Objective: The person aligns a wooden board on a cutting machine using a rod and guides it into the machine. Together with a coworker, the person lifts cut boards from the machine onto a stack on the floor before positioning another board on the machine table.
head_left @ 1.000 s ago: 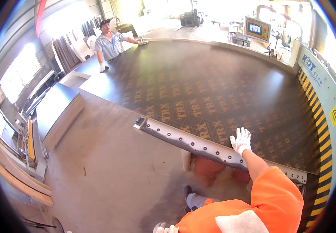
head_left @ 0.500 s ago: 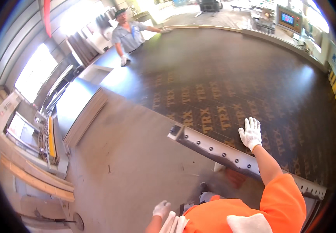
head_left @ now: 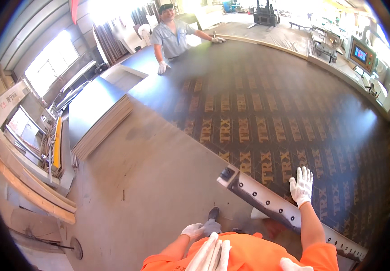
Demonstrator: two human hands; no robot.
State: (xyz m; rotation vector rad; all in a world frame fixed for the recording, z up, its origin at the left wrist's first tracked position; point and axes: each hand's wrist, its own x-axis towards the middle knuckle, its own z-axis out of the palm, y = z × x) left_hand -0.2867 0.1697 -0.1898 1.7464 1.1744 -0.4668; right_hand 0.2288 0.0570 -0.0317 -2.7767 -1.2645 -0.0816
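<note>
A large dark brown board [head_left: 271, 81] with rows of gold lettering spreads out before me. Flat on its near part lies my right hand [head_left: 301, 187], in a white knitted glove, fingers stretched out and slightly spread. Below that hand runs a pale metal rail [head_left: 270, 203] with a row of round holes along the board's near edge. My left hand [head_left: 193, 231], also in a white glove, hangs low beside my leg with its fingers loosely stretched. Nothing shows in it. Pale cloth strips [head_left: 213, 257] hang in front of my orange shirt.
Across the board stands a co-worker [head_left: 172, 38] in grey, both gloved hands at its far left edges. A stack of boards [head_left: 102, 128] is at left, near wooden beams [head_left: 37, 194]. A control screen [head_left: 361, 54] and a forklift [head_left: 265, 14] are at the back right.
My view has shifted, so the board and rail sit lower and further right. My left hand has come in closer to my leg. My right hand stays flat on the board.
</note>
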